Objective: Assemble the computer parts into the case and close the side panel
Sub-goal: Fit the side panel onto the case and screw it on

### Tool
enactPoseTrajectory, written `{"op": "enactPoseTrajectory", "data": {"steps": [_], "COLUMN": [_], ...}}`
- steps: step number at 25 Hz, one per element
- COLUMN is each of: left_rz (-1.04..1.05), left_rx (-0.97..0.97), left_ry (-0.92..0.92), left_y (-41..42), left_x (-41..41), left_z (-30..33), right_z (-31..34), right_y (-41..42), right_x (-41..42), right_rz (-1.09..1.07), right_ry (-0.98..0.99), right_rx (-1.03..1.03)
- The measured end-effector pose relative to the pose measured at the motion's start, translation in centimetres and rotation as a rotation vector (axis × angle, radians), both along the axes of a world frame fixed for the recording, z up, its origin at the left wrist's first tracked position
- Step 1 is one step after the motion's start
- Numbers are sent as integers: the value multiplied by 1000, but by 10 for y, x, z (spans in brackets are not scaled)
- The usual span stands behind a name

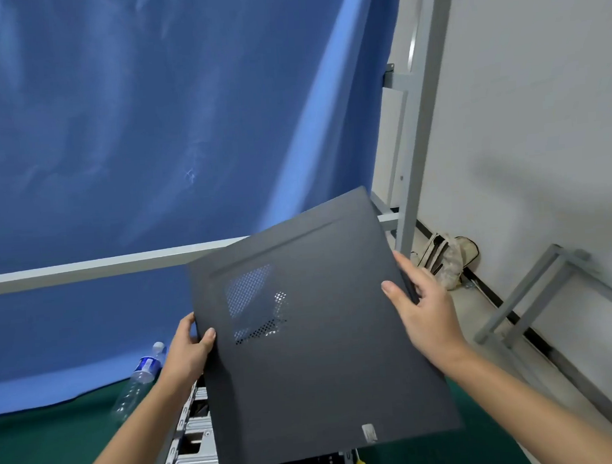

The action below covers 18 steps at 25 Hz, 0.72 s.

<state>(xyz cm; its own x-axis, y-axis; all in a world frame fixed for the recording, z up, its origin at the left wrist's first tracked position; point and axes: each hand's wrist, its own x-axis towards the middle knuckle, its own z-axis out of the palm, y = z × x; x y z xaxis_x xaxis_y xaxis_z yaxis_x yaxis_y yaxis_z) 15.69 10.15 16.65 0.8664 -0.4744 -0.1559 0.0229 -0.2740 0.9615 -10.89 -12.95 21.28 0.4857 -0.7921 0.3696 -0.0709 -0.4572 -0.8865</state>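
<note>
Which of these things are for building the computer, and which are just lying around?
For the job:
- side panel, held up by the left hand and right hand
- open computer case underneath it

Just lying about:
- plastic water bottle on the green table
- bag on the floor by the wall
- grey metal frame leaning by the wall

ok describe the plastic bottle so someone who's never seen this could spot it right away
Start at the big blue backdrop and drop to where it meets the green table at lower left. The plastic bottle lies there on its side, just left of the left hand. It is the only clear thing around, with a blue label and white cap.
</note>
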Motion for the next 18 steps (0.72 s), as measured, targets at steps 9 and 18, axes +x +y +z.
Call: {"op": "enactPoseTrajectory", "data": {"steps": [9, 18], "left_rz": [-197, -290], "left_rx": [60, -56], "left_ry": [-155, 450], "left_y": [4, 12], "left_x": [11, 22], "left_z": [21, -24], "right_z": [-82, -117], "right_y": [-25, -28], "right_x": [-7, -15], "right_rz": [-88, -118], "right_ry": [24, 260], "right_rx": [640, 957]}}
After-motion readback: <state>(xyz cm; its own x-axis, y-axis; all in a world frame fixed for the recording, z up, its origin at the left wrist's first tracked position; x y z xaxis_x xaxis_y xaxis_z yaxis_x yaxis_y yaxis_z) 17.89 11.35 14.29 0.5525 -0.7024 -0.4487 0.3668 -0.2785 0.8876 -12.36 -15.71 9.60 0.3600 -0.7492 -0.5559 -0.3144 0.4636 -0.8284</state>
